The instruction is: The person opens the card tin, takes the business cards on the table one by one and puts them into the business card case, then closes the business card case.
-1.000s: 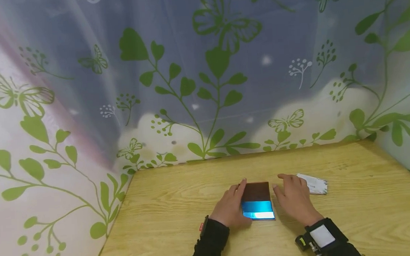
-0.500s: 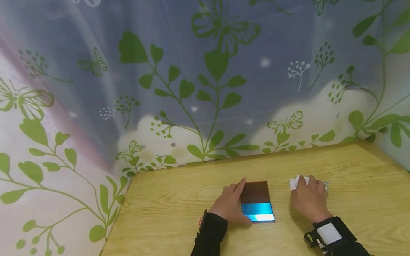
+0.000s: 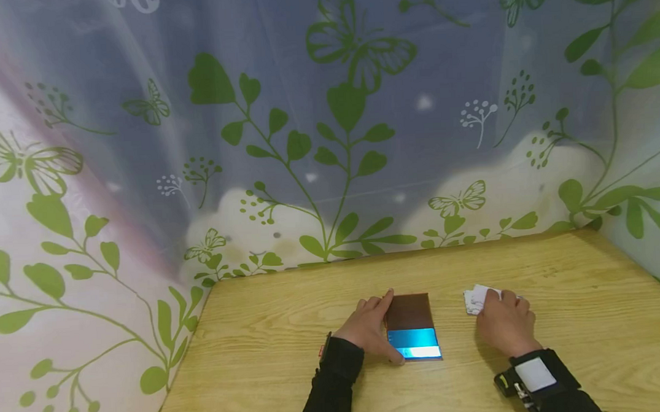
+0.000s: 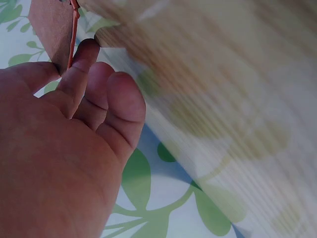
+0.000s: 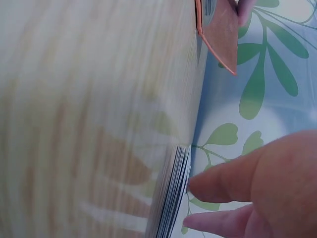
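Observation:
A brown card holder (image 3: 411, 313) lies opened on the table, with a shiny blue and white band across its near part. My left hand (image 3: 365, 330) holds its left edge, thumb at the near corner and index finger at the far one. In the left wrist view, a reddish-brown cover (image 4: 52, 32) rises beside the fingertips. To the right, my right hand (image 3: 506, 324) curls its fingers over a few white printed cards (image 3: 471, 302), gripping the upper ones. The right wrist view shows a thick stack of cards (image 5: 173, 193) with a fingertip against it; the hand covers the rest.
The wood-grain table (image 3: 274, 331) carries both things. Behind it hangs a curtain (image 3: 285, 189) printed with green leaves and butterflies, which also runs along the left and right sides. Black straps with devices (image 3: 536, 375) sit on the wrists.
My right hand has moved right from beside the card holder onto the white cards. They now show spread, with one offset over another. The left hand keeps its hold on the card holder.

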The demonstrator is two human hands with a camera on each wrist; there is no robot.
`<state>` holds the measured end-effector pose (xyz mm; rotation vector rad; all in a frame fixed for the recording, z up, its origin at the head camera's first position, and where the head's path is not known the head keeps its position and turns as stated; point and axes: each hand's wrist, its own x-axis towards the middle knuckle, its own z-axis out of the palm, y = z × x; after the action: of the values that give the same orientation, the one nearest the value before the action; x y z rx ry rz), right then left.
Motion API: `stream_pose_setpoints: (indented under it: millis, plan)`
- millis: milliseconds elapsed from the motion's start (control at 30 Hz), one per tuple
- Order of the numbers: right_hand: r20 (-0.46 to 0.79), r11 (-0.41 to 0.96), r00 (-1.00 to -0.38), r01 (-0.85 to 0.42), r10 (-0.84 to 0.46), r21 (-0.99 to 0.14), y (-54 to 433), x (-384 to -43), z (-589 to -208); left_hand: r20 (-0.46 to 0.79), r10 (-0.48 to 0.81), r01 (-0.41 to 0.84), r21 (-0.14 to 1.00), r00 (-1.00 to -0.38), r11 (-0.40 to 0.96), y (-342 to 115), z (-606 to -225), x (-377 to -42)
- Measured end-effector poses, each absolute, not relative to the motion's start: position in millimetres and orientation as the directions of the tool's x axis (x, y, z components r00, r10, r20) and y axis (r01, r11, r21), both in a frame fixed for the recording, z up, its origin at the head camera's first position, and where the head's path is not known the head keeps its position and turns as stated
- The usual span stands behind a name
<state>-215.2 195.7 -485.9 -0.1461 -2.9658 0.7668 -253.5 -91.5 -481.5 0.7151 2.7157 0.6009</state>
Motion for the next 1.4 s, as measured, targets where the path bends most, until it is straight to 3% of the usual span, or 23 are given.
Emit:
stream_pose_setpoints:
  millis: [233,667,1067,1267,1400]
  plan:
    - [0.002,0.862,-0.991,0.116,0.135,-0.494,201.6,-217.4,-486.2,-0.175,0.505,0.367,0.497,-0.845,0.786,-91.9,-480.1,-253.6]
    - [-0.055,0.833,-0.982,0.18,0.178,-0.523,209.7,-218.8,-487.2,-0.185,0.512,0.377,0.479,-0.839,0.793,-92.5,-481.8,-254.8]
    - [0.12,0.841,-0.969,0.123,0.218,-0.527,214.9,-218.3,-490.1,-0.202,0.514,0.343,0.54,-0.834,0.768,-95.7,-480.3,-254.2]
    - [0.239,0.843,-0.958,0.006,0.159,-0.538,218.1,-223.8,-489.3,-0.205,0.512,0.337,0.545,-0.834,0.768,-96.8,-479.8,-253.6]
    - [0.281,0.795,-0.95,-0.064,0.137,-0.604,214.3,-226.7,-487.2,-0.21,0.506,0.327,0.55,-0.837,0.769,-97.2,-479.2,-253.4]
